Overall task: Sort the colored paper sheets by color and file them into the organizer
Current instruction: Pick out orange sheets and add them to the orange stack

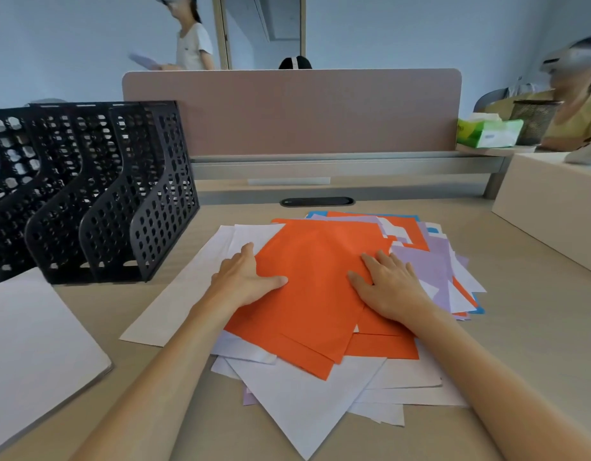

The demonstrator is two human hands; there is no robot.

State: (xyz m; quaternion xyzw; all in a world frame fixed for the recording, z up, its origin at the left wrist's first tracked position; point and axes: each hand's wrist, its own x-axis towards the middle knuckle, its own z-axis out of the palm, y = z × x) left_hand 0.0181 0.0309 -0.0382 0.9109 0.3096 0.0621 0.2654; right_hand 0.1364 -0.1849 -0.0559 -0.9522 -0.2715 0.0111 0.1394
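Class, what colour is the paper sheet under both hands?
Orange: the top orange paper sheet, clearest in the head view.

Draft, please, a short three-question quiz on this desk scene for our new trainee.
1. True or false: the black organizer already holds orange sheets.
2. Which colour do the left hand and right hand both touch? A blue, B orange, C purple.
3. Fill in: the black organizer stands to the ____ of the paper pile.
Key: 1 false; 2 B; 3 left.
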